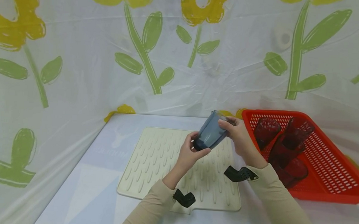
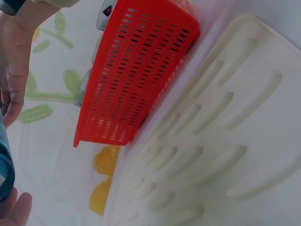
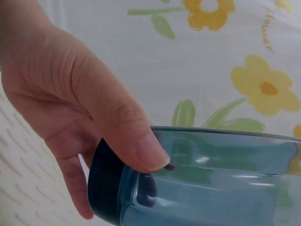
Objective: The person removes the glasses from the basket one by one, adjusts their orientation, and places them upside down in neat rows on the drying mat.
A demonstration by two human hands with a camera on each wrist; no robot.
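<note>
The red basket (image 1: 331,174) sits at the right with dark cups inside. The ridged mat (image 1: 152,164) lies flat. Above it, both hands hold the blue cup (image 1: 210,132) tilted: left hand (image 1: 189,153) curls round its base, right hand (image 1: 237,133) pinches its rim. I think the cup needs turning and setting down gently on the mat.

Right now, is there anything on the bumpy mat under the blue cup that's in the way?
Nothing visible. The blue cup is held tilted in the air by the left hand and the right hand, above the cream mat. The mat's ridges below look bare. The dark cups lie in the red basket, off to the right.
</note>
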